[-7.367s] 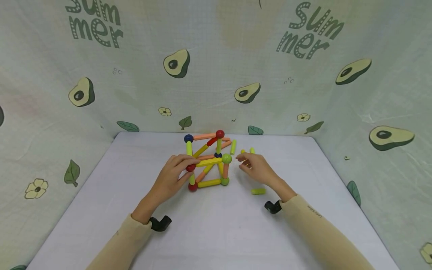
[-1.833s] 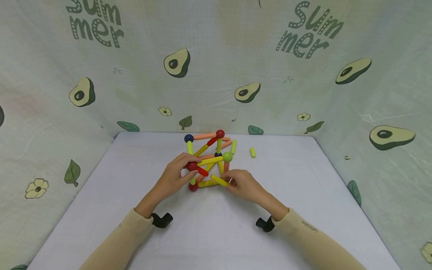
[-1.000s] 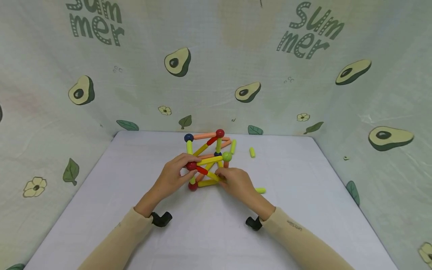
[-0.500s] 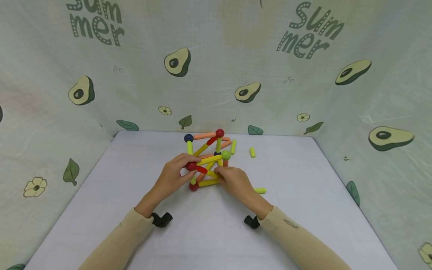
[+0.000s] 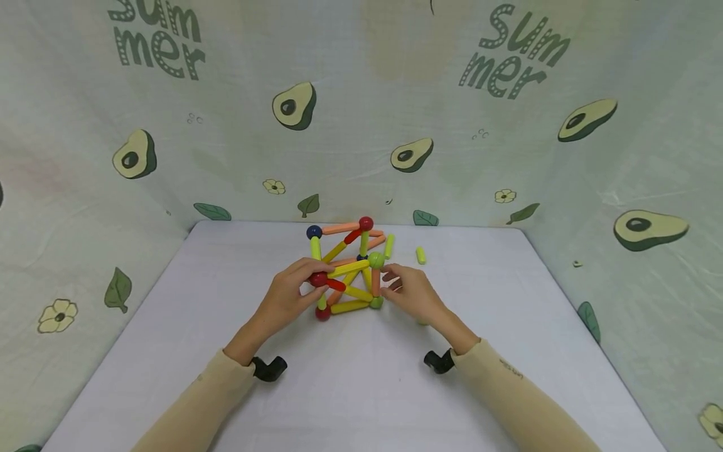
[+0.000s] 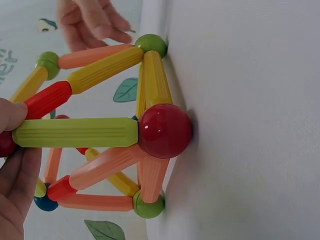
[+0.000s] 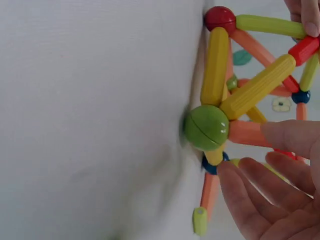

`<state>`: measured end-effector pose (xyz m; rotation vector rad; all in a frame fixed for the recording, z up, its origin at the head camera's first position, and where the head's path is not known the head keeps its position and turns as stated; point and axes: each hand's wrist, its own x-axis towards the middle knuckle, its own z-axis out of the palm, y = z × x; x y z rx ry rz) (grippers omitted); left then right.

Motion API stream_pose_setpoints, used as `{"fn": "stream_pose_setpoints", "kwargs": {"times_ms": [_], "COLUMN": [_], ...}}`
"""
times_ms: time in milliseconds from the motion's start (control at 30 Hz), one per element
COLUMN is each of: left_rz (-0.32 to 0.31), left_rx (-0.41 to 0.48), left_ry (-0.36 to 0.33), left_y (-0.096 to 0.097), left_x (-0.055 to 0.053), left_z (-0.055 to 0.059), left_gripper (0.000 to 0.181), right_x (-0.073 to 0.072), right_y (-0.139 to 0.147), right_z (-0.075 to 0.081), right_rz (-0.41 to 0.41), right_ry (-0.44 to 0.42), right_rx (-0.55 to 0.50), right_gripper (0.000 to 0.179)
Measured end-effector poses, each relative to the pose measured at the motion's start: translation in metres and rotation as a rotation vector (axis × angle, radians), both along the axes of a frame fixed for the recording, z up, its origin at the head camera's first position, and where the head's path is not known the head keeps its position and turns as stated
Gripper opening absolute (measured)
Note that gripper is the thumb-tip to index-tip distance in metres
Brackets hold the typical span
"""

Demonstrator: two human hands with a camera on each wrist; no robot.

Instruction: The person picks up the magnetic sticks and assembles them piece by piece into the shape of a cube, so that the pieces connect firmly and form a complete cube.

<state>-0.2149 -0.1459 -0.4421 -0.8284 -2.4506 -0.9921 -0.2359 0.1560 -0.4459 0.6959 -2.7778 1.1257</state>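
Note:
A box-shaped frame of magnetic rods and balls stands on the white table. My left hand [image 5: 288,292] grips the red ball [image 5: 319,279] at its upper front left corner. From that ball a short red rod [image 5: 336,285] and a yellow rod [image 7: 260,85] run diagonally down the front face to the lower green ball [image 7: 206,127]. Just right of the frame is my right hand [image 5: 415,292], fingers loosely bent and holding nothing. In the right wrist view a finger overlaps the upright orange rod [image 7: 247,133]; whether it touches I cannot tell.
Loose light green rods [image 5: 390,246] lie behind and right of the frame, one [image 5: 420,255] farther right. Another light green rod [image 5: 422,322] is mostly hidden by the right wrist. Orange rods [image 5: 377,241] show behind the frame. A printed cloth hangs behind the table.
My right hand brought the yellow rod in, joined it between the red rod and the lower green ball, then let go and drew back right. My left hand stays at the red ball.

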Motion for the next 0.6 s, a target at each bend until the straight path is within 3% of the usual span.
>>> {"fn": "stream_pose_setpoints", "kwargs": {"times_ms": [133,467,600], "left_rz": [-0.004,0.007,0.017], "left_rx": [-0.01,-0.029,-0.072], "left_ry": [-0.004,-0.042,0.001], "left_y": [-0.002,-0.016,-0.021], "left_x": [-0.001,-0.011,-0.014], "left_z": [0.001,0.003,0.005], "left_gripper": [0.049,0.055,0.057], "right_x": [-0.007,0.004,0.009], "right_y": [-0.002,-0.017,-0.023], "right_z": [-0.011,-0.023,-0.026], "right_rz": [0.059,0.037,0.038], "right_ry": [-0.076,0.066,0.085], "right_rx": [0.058,0.069,0.035], "right_gripper": [0.032,0.015,0.014]}}
